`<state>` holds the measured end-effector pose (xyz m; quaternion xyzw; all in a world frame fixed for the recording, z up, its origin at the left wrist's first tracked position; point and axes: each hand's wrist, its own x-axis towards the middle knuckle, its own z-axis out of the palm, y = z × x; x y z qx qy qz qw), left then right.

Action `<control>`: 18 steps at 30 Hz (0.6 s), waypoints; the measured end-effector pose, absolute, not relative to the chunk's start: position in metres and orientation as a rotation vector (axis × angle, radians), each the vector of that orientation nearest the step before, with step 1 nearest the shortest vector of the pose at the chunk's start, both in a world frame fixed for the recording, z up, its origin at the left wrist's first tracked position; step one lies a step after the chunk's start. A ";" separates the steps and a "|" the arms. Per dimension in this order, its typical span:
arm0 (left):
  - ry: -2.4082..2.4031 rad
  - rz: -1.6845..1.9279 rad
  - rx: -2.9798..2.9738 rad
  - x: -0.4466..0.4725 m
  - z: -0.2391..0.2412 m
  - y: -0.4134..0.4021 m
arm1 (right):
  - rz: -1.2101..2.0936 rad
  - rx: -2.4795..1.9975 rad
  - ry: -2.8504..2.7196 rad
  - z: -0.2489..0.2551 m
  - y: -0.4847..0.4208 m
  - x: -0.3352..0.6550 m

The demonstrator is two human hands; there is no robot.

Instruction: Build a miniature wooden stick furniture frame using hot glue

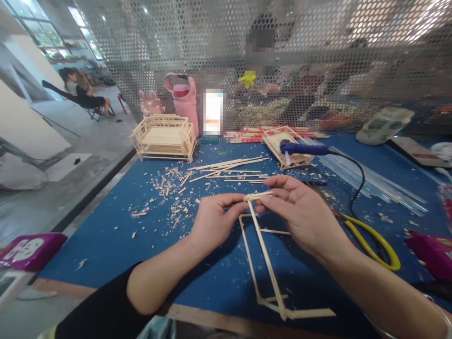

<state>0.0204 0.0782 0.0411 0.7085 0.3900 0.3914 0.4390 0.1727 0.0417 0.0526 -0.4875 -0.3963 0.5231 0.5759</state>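
Note:
Between my hands is a thin wooden stick frame (264, 249), made of pale sticks joined at the corners and tilted over the table's near edge. My left hand (217, 219) pinches its far corner between thumb and fingers. Just to the right, my right hand (300, 214) grips a short stick at that same corner, its fingers closed around it. Part of the frame is hidden behind my right hand. Behind my hands lie several loose wooden sticks (229, 165) among chips. A blue glue gun (305, 149) rests on a small stick structure (294, 160) at the back right.
A finished-looking miniature wooden bench (165, 139) stands back left, before a pink bottle (185, 106). Clear glue sticks (374, 176) lie right, near yellow-handled cutters (391, 256). The glue gun's cord (362, 176) curls there. A perforated metal screen (212, 42) closes the back.

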 end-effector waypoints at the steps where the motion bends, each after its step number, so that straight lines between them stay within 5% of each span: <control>1: 0.964 0.971 1.760 0.020 0.041 0.078 | 1.204 -1.157 -0.953 0.053 0.042 0.173; 18: 0.963 0.973 1.855 0.018 0.036 0.083 | 1.230 -1.095 -1.015 0.047 0.050 0.183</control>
